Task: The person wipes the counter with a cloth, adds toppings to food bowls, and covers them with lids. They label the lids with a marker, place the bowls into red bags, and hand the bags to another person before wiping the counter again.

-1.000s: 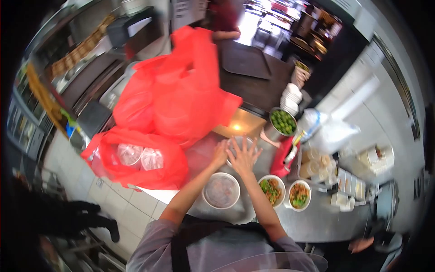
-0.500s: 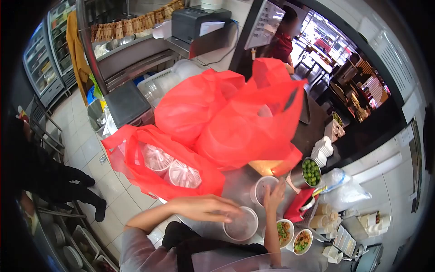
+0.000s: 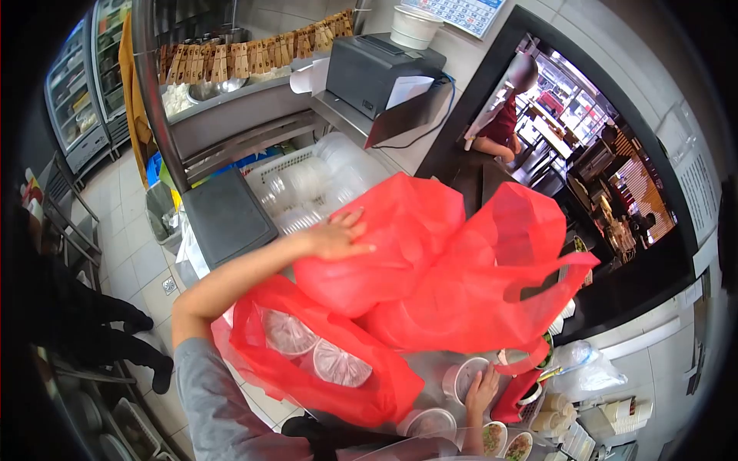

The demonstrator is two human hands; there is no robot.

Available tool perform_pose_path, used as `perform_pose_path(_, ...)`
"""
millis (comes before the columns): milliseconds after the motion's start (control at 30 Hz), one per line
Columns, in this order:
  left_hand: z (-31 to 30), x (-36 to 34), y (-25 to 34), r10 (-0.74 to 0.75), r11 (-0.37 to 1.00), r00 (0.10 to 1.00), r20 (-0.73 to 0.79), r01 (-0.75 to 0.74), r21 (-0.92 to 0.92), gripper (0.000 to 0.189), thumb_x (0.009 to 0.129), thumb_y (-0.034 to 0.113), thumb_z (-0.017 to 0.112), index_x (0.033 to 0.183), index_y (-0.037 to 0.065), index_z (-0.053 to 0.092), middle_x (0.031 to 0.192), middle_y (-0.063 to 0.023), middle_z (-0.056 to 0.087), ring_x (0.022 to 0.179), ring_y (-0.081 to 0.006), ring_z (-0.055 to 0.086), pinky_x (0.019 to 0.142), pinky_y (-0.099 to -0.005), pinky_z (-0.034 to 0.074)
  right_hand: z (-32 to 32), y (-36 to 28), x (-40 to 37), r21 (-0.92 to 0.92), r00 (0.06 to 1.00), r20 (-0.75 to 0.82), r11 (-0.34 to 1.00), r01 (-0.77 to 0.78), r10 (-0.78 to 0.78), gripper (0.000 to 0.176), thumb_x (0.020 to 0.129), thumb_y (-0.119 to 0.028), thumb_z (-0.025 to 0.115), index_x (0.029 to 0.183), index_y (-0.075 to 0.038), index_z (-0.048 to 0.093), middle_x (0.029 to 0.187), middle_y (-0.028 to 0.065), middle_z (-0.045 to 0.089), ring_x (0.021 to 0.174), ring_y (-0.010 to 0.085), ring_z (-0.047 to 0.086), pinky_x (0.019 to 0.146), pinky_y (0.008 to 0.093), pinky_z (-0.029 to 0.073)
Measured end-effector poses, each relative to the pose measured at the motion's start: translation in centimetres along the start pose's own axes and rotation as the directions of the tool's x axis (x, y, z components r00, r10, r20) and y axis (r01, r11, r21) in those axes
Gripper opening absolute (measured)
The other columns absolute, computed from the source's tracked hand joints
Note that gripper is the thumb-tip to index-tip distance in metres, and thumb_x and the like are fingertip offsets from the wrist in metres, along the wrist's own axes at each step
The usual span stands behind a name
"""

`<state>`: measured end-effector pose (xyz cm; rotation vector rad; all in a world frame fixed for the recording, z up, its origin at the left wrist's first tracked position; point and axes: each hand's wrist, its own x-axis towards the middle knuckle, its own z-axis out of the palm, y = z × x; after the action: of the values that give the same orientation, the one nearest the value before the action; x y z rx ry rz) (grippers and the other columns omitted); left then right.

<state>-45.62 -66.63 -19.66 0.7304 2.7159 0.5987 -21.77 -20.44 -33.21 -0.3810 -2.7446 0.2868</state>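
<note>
My left hand [image 3: 338, 237] is open, its fingers spread against the side of a full red carrier bag [image 3: 377, 246]. Beside that bag stands another red carrier bag [image 3: 453, 303] with its handles up. A third red bag [image 3: 254, 346], nearer to me, gapes around two tubs wrapped in clear plastic [image 3: 342, 363]. Down on the steel counter, my right hand [image 3: 483, 390] lies with extended fingers along a white round tub [image 3: 461, 378]. Another lidded tub [image 3: 429, 424] sits close to my body, partly cut off by the bag.
Clear plastic containers [image 3: 307, 184] fill a basket behind the bags, next to a dark box [image 3: 229, 209]. A black printer [image 3: 380, 73] sits on a shelf. Food bowls [image 3: 518, 446] and stacked cups stand at right. One person [image 3: 503, 127] is beyond the hatch; another in dark clothes stands left.
My left hand has gone from over the near tub up to the red bag. My right hand stays by the other tub. The view has tilted, so everything sits lower.
</note>
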Motion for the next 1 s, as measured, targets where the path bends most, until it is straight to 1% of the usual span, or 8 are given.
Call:
perform_pose_path(133,-0.5,-0.5,0.1,0.042,0.997,0.999,0.022,-0.040,-0.071,0.073,0.089,0.058,0.026,0.134,0.000,0.031,0.145,-0.0230,0.007,0.135,-0.0357,0.010,0.109,-0.0424,0.011,-0.3,-0.5,0.2,-0.007,1.000,0.000,1.000,0.013,-0.013,0.046,0.091,-0.026,0.041,0.130,-0.002,0.039,0.132,0.0245,0.036,0.121,0.0398,0.035,0.098,0.0458,0.028)
perform_pose_path(300,-6.2,6.4,-8.4,0.258,0.907,0.940,0.223,-0.156,-0.390,0.036,0.082,0.029,0.056,0.108,0.004,0.054,0.126,-0.0146,0.047,0.115,-0.0294,0.046,0.093,-0.0389,0.040,-0.3,-0.5,0.2,-0.003,1.000,0.012,1.000,0.002,-0.002,0.046,0.091,-0.024,0.042,0.130,0.000,0.038,0.131,0.0253,0.038,0.120,0.0402,0.035,0.099,0.0459,0.027)
perform_pose_path(367,-5.9,7.5,-11.1,0.304,0.935,0.923,-0.237,-0.241,0.261,0.025,0.071,0.014,0.065,0.093,0.006,0.056,0.105,-0.0067,0.057,0.094,-0.0253,0.056,0.076,-0.0374,0.048,-0.4,-0.8,0.2,0.032,1.000,-0.014,0.999,-0.002,0.002,0.045,0.090,-0.025,0.044,0.124,0.003,0.042,0.130,0.0253,0.038,0.120,0.0404,0.035,0.099,0.0468,0.026)
perform_pose_path(567,-1.6,10.0,-14.1,0.557,0.693,0.770,-0.312,-0.224,0.686,0.014,0.068,0.007,0.058,0.081,0.008,0.052,0.086,-0.0072,0.055,0.084,-0.0238,0.057,0.066,-0.0328,0.049,-0.3,-0.7,0.4,0.006,1.000,0.010,1.000,-0.022,0.022,0.041,0.089,-0.022,0.046,0.121,0.004,0.045,0.127,0.0245,0.042,0.118,0.0390,0.038,0.097,0.0455,0.029)
perform_pose_path(667,-1.5,9.8,-14.4,0.566,0.696,0.765,-0.306,-0.246,0.674,0.020,0.063,0.004,0.057,0.081,0.007,0.052,0.083,-0.0079,0.056,0.083,-0.0236,0.057,0.067,-0.0331,0.049,0.8,1.1,0.0,-0.026,0.997,-0.071,0.999,0.039,-0.041,0.040,0.087,-0.020,0.048,0.122,0.001,0.046,0.124,0.0216,0.046,0.116,0.0362,0.041,0.097,0.0438,0.030)
perform_pose_path(733,-1.7,9.5,-13.8,0.533,0.733,0.783,-0.319,-0.239,0.637,0.024,0.059,0.001,0.058,0.082,0.007,0.054,0.083,-0.0087,0.055,0.082,-0.0255,0.056,0.069,-0.0339,0.048,0.0,0.5,0.0,0.068,0.992,0.060,0.991,-0.115,0.111,0.045,0.083,-0.025,0.053,0.121,-0.002,0.047,0.127,0.0219,0.043,0.119,0.0359,0.038,0.096,0.0458,0.030)
perform_pose_path(800,-1.7,8.9,-12.6,0.596,0.772,0.678,-0.430,-0.335,0.541,0.023,0.061,-0.002,0.059,0.081,0.006,0.052,0.084,-0.0095,0.054,0.081,-0.0283,0.055,0.067,-0.0364,0.047,0.5,0.8,-0.3,0.000,0.998,-0.040,0.999,-0.041,0.041,0.045,0.084,-0.026,0.051,0.124,-0.004,0.046,0.129,0.0197,0.041,0.121,0.0340,0.038,0.096,0.0451,0.030)
perform_pose_path(1000,-1.6,7.2,-10.8,0.423,0.872,0.793,-0.438,-0.227,0.433,0.024,0.067,-0.001,0.057,0.091,0.004,0.052,0.088,-0.0151,0.056,0.084,-0.0343,0.055,0.069,-0.0415,0.045,-0.1,0.4,-0.3,0.035,0.995,-0.073,0.997,-0.068,0.070,0.048,0.087,-0.031,0.049,0.128,-0.006,0.042,0.132,0.0190,0.039,0.122,0.0323,0.038,0.096,0.0444,0.029)
